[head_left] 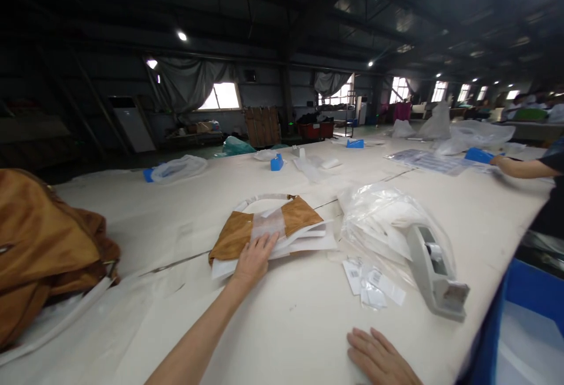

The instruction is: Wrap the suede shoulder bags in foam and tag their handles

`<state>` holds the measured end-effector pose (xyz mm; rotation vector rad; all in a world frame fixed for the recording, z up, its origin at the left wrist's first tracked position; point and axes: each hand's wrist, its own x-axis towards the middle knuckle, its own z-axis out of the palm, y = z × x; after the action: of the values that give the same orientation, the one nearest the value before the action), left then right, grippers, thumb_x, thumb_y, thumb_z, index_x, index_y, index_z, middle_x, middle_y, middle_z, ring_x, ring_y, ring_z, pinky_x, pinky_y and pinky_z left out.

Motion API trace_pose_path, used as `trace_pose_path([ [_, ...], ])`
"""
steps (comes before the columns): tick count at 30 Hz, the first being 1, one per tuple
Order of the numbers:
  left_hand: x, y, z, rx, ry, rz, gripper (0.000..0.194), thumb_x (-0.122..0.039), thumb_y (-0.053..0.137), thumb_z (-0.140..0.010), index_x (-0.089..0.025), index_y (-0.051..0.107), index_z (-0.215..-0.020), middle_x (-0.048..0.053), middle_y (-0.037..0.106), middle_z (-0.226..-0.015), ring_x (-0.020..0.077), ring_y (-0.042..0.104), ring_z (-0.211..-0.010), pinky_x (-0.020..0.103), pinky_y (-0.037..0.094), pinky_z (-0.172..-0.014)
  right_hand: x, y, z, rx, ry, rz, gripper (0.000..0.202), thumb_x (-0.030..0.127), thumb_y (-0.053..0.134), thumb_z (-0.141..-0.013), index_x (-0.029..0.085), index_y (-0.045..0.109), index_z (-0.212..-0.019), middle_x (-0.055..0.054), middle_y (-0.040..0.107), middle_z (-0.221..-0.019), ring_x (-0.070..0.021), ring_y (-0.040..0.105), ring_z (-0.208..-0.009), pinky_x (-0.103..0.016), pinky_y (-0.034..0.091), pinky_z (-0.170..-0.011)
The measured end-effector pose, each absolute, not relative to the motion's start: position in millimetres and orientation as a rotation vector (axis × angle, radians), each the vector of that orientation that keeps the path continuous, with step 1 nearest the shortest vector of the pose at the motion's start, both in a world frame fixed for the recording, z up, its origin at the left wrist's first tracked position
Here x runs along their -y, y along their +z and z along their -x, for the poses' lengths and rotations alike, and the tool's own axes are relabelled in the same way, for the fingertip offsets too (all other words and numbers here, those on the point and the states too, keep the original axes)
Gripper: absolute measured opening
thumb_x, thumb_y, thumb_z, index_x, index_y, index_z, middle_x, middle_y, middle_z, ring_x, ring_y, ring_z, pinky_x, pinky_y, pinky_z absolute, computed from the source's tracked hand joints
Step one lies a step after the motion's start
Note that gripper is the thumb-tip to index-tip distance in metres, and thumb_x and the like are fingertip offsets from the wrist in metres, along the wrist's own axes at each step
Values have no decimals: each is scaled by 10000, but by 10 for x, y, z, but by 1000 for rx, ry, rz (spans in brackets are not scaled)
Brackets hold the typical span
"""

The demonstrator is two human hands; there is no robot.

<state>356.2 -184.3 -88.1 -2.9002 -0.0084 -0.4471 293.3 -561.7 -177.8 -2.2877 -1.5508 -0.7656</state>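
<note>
A brown suede-like handbag [233,233] lies on the white table, with a translucent wrap round its middle, a wrapped strap behind it and white paper sheets [311,241] under its front. My left hand [258,255] lies on the bag's front edge, fingers stretched out over the wrap and paper. Near the table's front edge my right hand [379,354] rests flat, fingers extended and holding nothing. Several white tags [372,285] lie beyond it, some with barcodes. A grey tape dispenser [434,273] stands to their right, beside a heap of clear plastic bags [379,220].
A large pile of brown bags [44,255] takes up the left side. Blue tape dispensers [277,163] and plastic wrap [180,168] lie farther back. At the right, a co-worker's arm [524,167] reaches to another blue dispenser [479,155]. A blue bin [531,291] stands below the table's right edge.
</note>
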Motion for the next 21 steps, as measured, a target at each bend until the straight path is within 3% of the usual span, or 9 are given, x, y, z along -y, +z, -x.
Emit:
trace_pose_path([
  [5, 1792, -795, -2802, 1, -416, 2931, 863, 21, 503, -696, -313, 387, -1483, 32, 521, -1451, 244, 516, -1276, 383, 425, -1094, 5662, -1831, -2841, 1436, -665, 2251, 450, 247, 578, -907, 225, 560, -1355, -59, 612, -1353, -229, 607, -1221, -360, 500, -1056],
  [9, 1892, -1014, -1877, -115, -461, 2913, 933, 39, 484, -641, -355, 377, -1479, -12, 520, -1456, 218, 511, -1293, 380, 374, -1137, 5707, -1895, -2831, 1069, -540, 2175, 429, 353, 582, -920, 222, 582, -1328, -72, 655, -1299, -248, 636, -1178, -367, 545, -1001],
  [13, 2140, -1216, -1014, -261, -680, 2838, 964, 24, 408, -634, -352, 296, -1516, -21, 507, -1468, 211, 490, -1323, 402, 343, -1152, 5645, -1661, -2824, 615, -383, 1974, 414, 401, 422, -999, 162, 574, -1301, -123, 643, -1301, -239, 624, -1189, -354, 570, -948],
  [18, 2348, -1165, -276, -349, -782, 2845, 764, -59, 365, -793, -325, 330, -1508, -8, 557, -1422, 196, 486, -1334, 412, 245, -1198, 5404, -1052, -2432, 949, -335, 1976, 484, 345, 446, -997, 225, 410, -1465, -99, 396, -1542, -270, 338, -1440, -494, 366, -1153],
  [21, 2254, -1106, -50, -473, -779, 2832, 734, -68, 384, -800, -318, 370, -1489, -8, 577, -1400, 182, 461, -1355, 395, 206, -1210, 5206, -891, -2035, 1270, -197, 2120, 559, 384, 470, -987, 262, 327, -1513, -72, 272, -1604, -312, 191, -1491, -600, 278, -1167],
])
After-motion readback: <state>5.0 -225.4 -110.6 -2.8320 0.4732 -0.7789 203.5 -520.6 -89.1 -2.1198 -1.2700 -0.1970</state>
